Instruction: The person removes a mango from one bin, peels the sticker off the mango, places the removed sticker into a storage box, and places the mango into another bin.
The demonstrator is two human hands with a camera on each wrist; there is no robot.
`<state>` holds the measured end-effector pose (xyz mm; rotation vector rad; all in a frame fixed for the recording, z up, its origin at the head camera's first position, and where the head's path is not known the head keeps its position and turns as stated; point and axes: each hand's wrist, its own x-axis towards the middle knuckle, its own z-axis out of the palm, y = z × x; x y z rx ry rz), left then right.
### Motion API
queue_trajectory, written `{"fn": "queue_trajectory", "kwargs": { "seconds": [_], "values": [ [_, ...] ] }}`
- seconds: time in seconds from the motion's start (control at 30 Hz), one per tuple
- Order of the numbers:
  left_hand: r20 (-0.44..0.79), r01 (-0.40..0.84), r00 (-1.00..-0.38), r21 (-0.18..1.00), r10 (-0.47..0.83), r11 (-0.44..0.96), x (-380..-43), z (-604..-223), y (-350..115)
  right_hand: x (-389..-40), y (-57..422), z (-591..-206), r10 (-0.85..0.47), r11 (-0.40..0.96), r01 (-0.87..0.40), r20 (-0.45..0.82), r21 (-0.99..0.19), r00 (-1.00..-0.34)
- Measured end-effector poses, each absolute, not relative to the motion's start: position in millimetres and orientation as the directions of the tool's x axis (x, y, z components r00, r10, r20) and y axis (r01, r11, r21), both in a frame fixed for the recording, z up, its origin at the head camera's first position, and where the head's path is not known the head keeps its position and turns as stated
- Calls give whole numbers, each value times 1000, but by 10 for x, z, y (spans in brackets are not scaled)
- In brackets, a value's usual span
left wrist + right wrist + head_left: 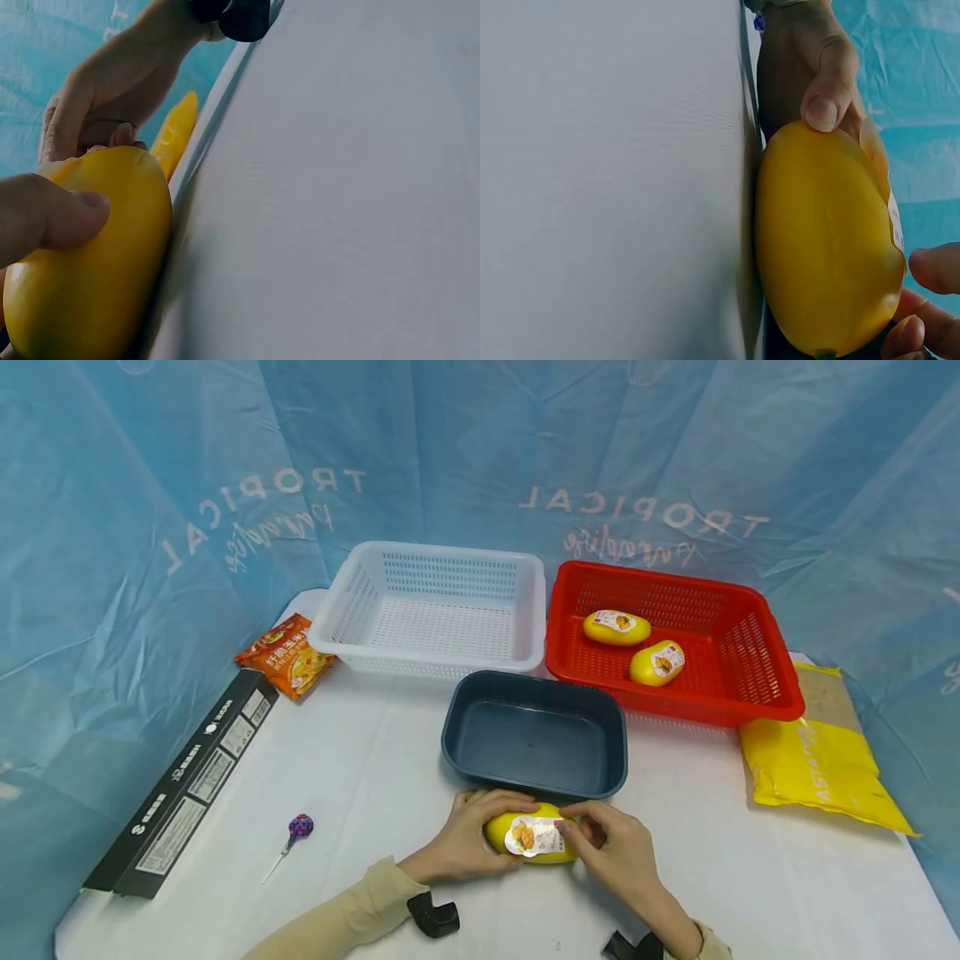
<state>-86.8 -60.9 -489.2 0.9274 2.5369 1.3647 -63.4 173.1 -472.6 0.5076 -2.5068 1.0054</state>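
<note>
A yellow mango [551, 854] lies on its side on the white table. A white label [534, 836] with an orange fruit picture covers its top; one end stands lifted in the right wrist view. My left hand [471, 831] grips the mango's left end, its thumb [75, 217] on the near side and fingers over the far side. At the right end, my right hand [617, 852] touches the mango with bent fingers [911, 334]. Its thumb [939, 268] is held close to the label, slightly apart from it in the right wrist view.
Just behind the hands stands a dark blue tub [532, 785]. Behind it are a white basket [427, 660] and a red basket [675, 697] with two labelled mangoes [633, 633]. A black box [187, 785], orange snack packet [288, 656] and lollipop [300, 827] lie left; a yellow bag [825, 760] lies right.
</note>
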Motion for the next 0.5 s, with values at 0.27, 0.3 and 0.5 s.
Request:
{"fn": "queue_trajectory", "kwargs": {
  "seconds": [0.27,0.3,0.5],
  "values": [
    [176,443,-816,802,551,400,-837,-4878,-587,-609,1691,-4715,-143,621,-435,452,-652,-881],
    [174,440,-817,804,549,400,-835,-4875,-585,-608,1686,-4714,-138,615,-429,446,-661,-884],
    [171,434,-823,804,542,406,-846,-4865,-583,-612,1644,-4691,-104,583,-371,386,-723,-917]
  ]
}}
